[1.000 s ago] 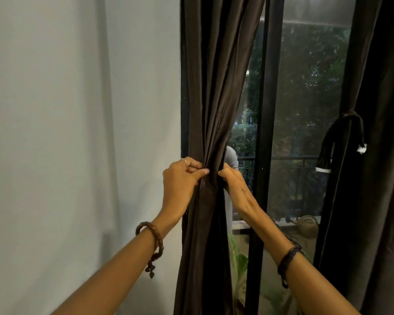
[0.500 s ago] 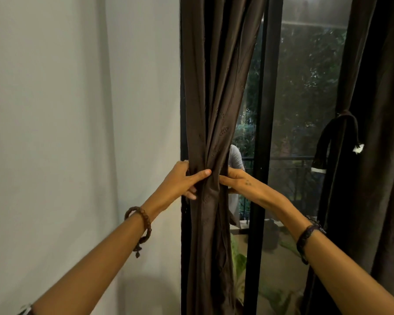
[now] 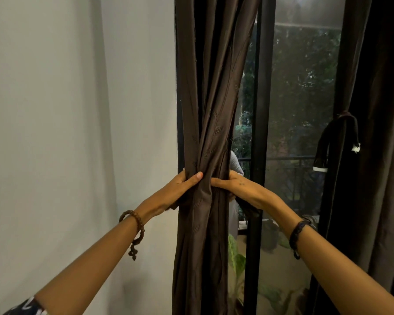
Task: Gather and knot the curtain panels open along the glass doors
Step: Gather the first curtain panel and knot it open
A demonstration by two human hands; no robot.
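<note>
Curtain panel (image 3: 210, 137), dark brown, hangs bunched into a twisted column against the glass door frame (image 3: 261, 133) beside the wall (image 3: 66, 133), squeezed at its waist so the folds stay narrow, likely ready for knotting. Left hand (image 3: 182, 185) and right hand (image 3: 232, 184) clasp it from opposite sides; most fingers hidden behind cloth, panel's foot cut off.
</note>
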